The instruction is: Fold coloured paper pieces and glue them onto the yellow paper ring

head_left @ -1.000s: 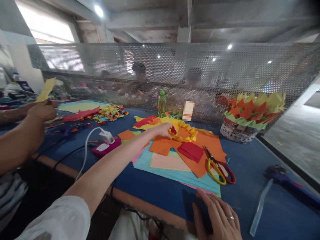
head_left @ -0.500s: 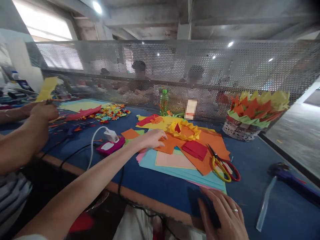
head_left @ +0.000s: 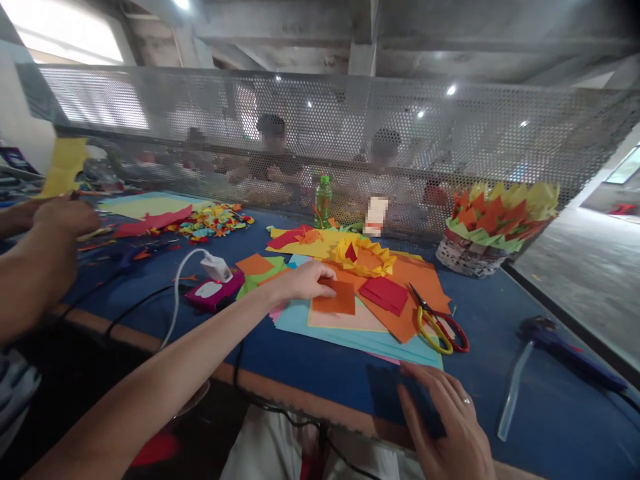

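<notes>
Since half a second ago, one orange square (head_left: 341, 303) has slid toward us over the peach sheet (head_left: 350, 323), and our left hand (head_left: 306, 280) pinches its far-left part between thumb and fingers, that grip closed on paper. It lies left of the red squares (head_left: 384, 295), nearer us than the yellow petalled ring (head_left: 384, 265). Our right hand (head_left: 450, 423) rests by the table's (head_left: 320, 367) near edge, its grip released.

Seen from a head-worn camera at the counter's near edge, the single view faces forward and down across the counter (head_left: 310, 370) toward the mesh (head_left: 330, 127) behind it, with the right hand (head_left: 447, 417) closer than the left hand (head_left: 313, 280).
</notes>
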`<action>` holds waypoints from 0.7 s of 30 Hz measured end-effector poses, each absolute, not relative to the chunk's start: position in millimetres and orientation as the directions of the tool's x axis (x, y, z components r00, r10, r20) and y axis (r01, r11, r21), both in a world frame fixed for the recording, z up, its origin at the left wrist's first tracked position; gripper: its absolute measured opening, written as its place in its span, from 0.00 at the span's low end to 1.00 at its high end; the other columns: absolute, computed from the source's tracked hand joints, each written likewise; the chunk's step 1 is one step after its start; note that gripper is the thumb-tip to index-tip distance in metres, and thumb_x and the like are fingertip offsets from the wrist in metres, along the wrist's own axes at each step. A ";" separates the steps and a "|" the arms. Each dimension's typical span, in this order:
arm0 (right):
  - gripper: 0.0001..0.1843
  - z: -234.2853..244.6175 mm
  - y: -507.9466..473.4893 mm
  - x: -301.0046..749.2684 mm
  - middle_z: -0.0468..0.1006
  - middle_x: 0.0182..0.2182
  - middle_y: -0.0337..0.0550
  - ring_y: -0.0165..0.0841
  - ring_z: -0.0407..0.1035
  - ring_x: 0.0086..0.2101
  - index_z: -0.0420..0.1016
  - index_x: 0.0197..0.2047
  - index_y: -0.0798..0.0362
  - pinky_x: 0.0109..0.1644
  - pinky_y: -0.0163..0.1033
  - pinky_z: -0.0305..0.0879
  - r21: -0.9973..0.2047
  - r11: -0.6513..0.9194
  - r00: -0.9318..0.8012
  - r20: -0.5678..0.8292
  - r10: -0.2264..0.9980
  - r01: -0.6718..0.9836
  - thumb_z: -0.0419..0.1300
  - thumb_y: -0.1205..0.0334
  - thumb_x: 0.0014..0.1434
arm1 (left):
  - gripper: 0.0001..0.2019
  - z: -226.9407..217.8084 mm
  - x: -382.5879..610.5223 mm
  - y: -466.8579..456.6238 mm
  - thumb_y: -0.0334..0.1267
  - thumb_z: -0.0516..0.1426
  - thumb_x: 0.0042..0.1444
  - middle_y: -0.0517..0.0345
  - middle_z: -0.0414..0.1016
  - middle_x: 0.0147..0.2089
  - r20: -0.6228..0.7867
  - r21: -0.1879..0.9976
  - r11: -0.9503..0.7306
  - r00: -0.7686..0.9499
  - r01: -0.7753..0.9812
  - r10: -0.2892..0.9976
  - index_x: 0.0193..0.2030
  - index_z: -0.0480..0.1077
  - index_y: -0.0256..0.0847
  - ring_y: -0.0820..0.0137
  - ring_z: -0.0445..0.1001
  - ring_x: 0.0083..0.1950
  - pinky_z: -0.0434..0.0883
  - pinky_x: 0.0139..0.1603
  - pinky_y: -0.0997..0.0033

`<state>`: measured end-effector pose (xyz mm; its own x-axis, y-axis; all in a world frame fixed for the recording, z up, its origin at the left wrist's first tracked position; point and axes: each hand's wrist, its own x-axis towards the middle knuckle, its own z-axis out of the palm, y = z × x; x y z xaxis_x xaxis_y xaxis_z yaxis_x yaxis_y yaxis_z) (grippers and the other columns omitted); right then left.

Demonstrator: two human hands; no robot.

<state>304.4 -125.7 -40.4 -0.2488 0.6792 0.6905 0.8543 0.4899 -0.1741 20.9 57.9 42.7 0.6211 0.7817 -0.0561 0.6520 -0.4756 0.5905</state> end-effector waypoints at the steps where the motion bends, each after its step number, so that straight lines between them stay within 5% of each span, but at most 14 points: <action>1: 0.16 -36.7 -125.7 301.4 0.79 0.47 0.44 0.38 0.71 0.49 0.70 0.56 0.49 0.51 0.42 0.67 -0.197 0.487 -0.231 0.692 0.684 0.851 0.58 0.60 0.66 | 0.15 44.0 23.9 47.5 0.45 0.58 0.65 0.53 0.75 0.49 -0.078 0.633 -0.462 0.644 0.622 0.761 0.50 0.72 0.36 0.64 0.77 0.46 0.76 0.47 0.59; 8: 0.22 -20.6 -121.4 270.6 0.71 0.55 0.51 0.42 0.65 0.54 0.67 0.62 0.50 0.56 0.50 0.63 -0.184 0.503 -0.248 0.698 0.671 0.844 0.55 0.66 0.65 | 0.08 30.9 53.0 -7.1 0.40 0.62 0.56 0.60 0.81 0.37 -0.164 0.815 -0.327 0.732 0.478 0.661 0.40 0.76 0.39 0.69 0.79 0.37 0.71 0.36 0.76; 14: 0.09 -17.1 -121.5 254.8 0.81 0.43 0.39 0.40 0.68 0.51 0.78 0.38 0.47 0.56 0.48 0.59 -0.192 0.600 -0.303 0.720 0.624 0.777 0.58 0.68 0.66 | 0.18 25.3 59.2 -31.8 0.37 0.65 0.54 0.55 0.80 0.46 -0.057 0.784 -0.356 0.630 0.509 0.775 0.51 0.73 0.42 0.61 0.78 0.49 0.72 0.51 0.65; 17: 0.09 -19.5 -124.3 257.2 0.83 0.40 0.36 0.38 0.70 0.49 0.79 0.39 0.46 0.56 0.47 0.58 -0.238 0.579 -0.261 0.716 0.647 0.780 0.58 0.67 0.65 | 0.24 22.6 53.4 -58.6 0.34 0.62 0.59 0.47 0.69 0.64 0.101 0.727 -0.418 0.517 0.544 0.850 0.62 0.64 0.42 0.57 0.63 0.68 0.56 0.69 0.52; 21: 0.11 -24.3 -130.4 266.2 0.84 0.40 0.35 0.35 0.73 0.48 0.78 0.44 0.46 0.55 0.45 0.60 -0.208 0.615 -0.357 0.658 0.663 0.760 0.60 0.70 0.62 | 0.34 8.3 43.2 -95.0 0.47 0.70 0.48 0.54 0.74 0.58 0.299 0.596 -0.634 0.597 0.493 0.745 0.60 0.65 0.49 0.59 0.70 0.60 0.68 0.60 0.57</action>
<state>266.2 -130.4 -24.3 -0.3571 0.6633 0.6576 0.7603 0.6154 -0.2078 43.2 -95.0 8.3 0.5967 0.7448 0.2987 0.4929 -0.6339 0.5961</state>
